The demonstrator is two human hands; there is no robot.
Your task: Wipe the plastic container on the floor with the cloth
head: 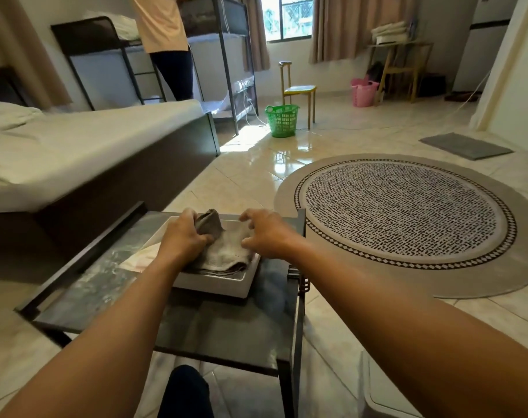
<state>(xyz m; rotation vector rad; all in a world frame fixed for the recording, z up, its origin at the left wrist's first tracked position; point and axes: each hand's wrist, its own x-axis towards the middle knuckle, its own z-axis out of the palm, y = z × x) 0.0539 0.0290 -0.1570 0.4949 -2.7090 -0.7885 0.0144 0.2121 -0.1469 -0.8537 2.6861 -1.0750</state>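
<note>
Now left hand [182,236] grips cloth [223,251]; no writing legible.

Bright daylight comes in through the window [288,18] at the far end of the room. It makes a shiny white glare on the floor tiles [275,158] near the green basket [282,120]. The near part is dimmer and soft. The bed [75,152] looks a bit blurry, and straight lines bend near the edges.
</note>
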